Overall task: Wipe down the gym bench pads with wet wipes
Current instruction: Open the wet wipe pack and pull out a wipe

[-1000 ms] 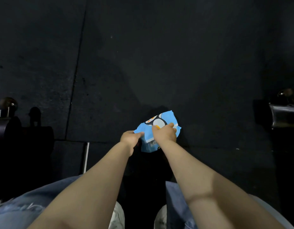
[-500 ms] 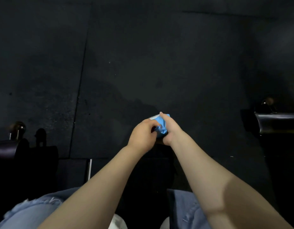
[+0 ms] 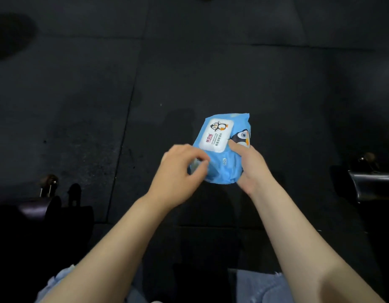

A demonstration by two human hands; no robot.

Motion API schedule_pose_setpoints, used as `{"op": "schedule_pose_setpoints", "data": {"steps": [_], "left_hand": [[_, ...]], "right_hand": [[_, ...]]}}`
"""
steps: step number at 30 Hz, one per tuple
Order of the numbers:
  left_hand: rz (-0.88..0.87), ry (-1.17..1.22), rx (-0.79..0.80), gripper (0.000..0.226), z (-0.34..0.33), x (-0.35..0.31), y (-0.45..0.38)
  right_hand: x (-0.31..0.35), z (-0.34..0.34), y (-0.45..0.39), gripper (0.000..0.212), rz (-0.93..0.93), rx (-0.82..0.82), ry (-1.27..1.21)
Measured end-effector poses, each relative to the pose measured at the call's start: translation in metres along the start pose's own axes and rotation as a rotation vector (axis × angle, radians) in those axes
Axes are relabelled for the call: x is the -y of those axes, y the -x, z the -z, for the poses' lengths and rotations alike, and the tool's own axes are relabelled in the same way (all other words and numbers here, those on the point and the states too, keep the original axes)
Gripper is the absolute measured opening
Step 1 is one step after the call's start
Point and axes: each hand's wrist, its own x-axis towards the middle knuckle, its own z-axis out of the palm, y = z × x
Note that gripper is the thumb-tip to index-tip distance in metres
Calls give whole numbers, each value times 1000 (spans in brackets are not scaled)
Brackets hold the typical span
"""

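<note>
Right hand [image 3: 249,166] has its grip wrapped round the blue wipes pack [image 3: 222,149] held over the dark floor [image 3: 101,84], left hand [image 3: 180,169] pinching its near corner – the white flap [image 3: 215,134] just beyond both grips looks closed, so yanking could rip the wrapper or pull out a clump.

Soft, crinkled blue plastic film on the wet wipes pack [image 3: 222,162] with a smooth, glossy white lid label [image 3: 216,135], matt, grainy black rubber on the floor [image 3: 79,95], and frayed pale denim on the shorts [image 3: 261,287].
</note>
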Motion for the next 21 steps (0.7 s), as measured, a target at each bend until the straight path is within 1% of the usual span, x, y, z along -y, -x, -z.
{"op": "schedule_pose_setpoints", "data": {"steps": [2,4,5,7,9,12,17,21], "left_hand": [[140,29,-59,11,5,9,-7],[291,83,-51,20,7,13,-8],[338,129,-49,25,7,13,-8],[392,235,-56,33,6,5,-8],[444,298,-60,46,5,-4,-11],[533,280,-89,63,5,-12,-13],[619,113,-109,54,8,-8,-13],[666,98,-126,49,11,0,-13]], "right_hand": [[9,-1,3,33,78,24,90],[14,-6,6,37,144,46,221],[15,-9,9,37,169,53,279],[12,-14,14,35,211,49,349],[7,-20,18,34,256,40,414],[-3,-27,23,36,304,48,530],[-16,-35,25,35,310,36,629],[-17,-43,21,42,308,45,684]]}}
